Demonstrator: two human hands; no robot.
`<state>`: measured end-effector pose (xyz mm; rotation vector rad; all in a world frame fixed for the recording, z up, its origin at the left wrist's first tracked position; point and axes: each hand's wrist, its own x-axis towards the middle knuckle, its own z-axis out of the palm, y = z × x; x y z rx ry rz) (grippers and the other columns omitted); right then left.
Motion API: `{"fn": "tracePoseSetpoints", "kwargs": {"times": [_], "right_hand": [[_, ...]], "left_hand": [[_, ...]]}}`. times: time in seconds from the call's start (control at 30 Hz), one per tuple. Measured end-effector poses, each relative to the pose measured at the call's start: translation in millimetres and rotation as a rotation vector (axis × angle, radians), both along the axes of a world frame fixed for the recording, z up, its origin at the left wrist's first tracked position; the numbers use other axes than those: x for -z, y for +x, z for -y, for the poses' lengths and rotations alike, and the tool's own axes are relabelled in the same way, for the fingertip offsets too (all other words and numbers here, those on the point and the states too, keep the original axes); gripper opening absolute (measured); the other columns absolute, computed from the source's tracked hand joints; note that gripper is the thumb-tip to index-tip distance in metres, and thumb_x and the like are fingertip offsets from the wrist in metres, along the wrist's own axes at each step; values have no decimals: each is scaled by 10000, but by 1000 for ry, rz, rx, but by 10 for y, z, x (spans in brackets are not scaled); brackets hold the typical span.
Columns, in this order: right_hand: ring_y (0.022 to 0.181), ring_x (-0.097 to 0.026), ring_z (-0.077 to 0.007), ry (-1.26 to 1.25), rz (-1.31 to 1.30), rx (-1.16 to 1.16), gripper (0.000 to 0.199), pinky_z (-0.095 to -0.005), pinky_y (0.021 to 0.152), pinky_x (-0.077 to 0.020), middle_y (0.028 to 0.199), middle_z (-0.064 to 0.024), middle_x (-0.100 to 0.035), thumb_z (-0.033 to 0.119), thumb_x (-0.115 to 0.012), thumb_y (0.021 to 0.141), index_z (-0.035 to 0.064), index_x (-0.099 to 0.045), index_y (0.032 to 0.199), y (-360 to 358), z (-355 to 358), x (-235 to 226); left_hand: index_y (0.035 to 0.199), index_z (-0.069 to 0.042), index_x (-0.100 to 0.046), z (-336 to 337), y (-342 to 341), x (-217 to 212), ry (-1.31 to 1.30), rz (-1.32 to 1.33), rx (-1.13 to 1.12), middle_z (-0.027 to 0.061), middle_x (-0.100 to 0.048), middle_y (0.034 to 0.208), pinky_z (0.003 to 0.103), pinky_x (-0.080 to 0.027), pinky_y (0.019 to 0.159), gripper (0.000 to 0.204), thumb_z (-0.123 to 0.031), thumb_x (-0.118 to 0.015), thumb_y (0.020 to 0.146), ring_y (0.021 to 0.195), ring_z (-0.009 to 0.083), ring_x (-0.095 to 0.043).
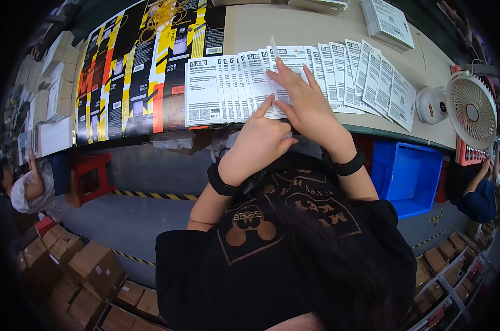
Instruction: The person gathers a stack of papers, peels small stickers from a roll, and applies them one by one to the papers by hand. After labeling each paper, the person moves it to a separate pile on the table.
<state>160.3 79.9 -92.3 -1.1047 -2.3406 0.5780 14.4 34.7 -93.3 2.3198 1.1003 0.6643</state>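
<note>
A fanned row of white printed leaflets (202,94) overlaps along the front of the table. My left hand (257,146) has its index fingertip on the middle of the row; its thumb stands apart and the other fingers are curled. Over the same part of the row is my right hand (305,102), fingers spread and palm down. A thin white upright strip (273,47) rises beside its index fingertip; I cannot make out whether it is a lifted leaflet edge. More leaflets (401,102) fan out to the right of my right hand.
Black, yellow and orange printed box sheets (117,88) lie at left, with rubber bands (164,19) on them. Stacked leaflets (388,25) sit at the back right. A white fan (471,107) stands at the right end; a blue crate (407,179) is below the table edge.
</note>
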Motion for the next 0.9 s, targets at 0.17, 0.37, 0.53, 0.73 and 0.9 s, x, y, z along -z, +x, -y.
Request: {"fn": "tracePoseSetpoints", "kwargs": {"times": [0.17, 0.37, 0.53, 0.73, 0.9], "right_hand": [[1229, -392, -264, -6, 99, 38, 563, -459, 1080, -151, 1354, -86, -393, 163, -543, 842, 81, -307, 1347, 103, -44, -4], [1242, -376, -257, -34, 181, 122, 480, -458, 1082, -136, 1393, -105, -326, 168, -548, 841, 98, -404, 1294, 341, -68, -19], [1209, -403, -274, 32, 78, 183, 469, -422, 1049, -210, 1364, -125, -354, 168, -579, 826, 76, -432, 1261, 402, -92, 7], [888, -561, -165, -259, -571, 434, 270, -263, 786, -446, 1069, -89, -555, 93, -618, 813, 3, -554, 1058, 429, -300, 125], [658, -569, -115, -465, -723, 521, 177, -214, 591, -458, 932, -98, -591, 102, -658, 776, 6, -603, 914, 511, -511, 290]], "left_hand": [[602, -17, -588, -48, 39, -6, -50, -136, 19, 135, -540, 520, 424, -264, 1061, 193, -156, -670, 707, 566, 300, -570], [582, -19, -581, -94, 59, 3, -85, -117, -5, 125, -531, 498, 413, -239, 1074, 206, -156, -660, 713, 557, 288, -572], [592, -25, -606, -119, 94, 0, -83, -137, -2, 120, -544, 500, 386, -220, 1075, 191, -162, -645, 719, 562, 262, -587], [588, -25, -602, -173, 197, 20, -98, -131, 3, 121, -540, 499, 387, -215, 1078, 205, -167, -638, 731, 559, 262, -584], [589, -26, -597, -238, 262, 24, -123, -128, -5, 117, -539, 499, 386, -211, 1082, 215, -174, -633, 741, 554, 259, -581]]}}
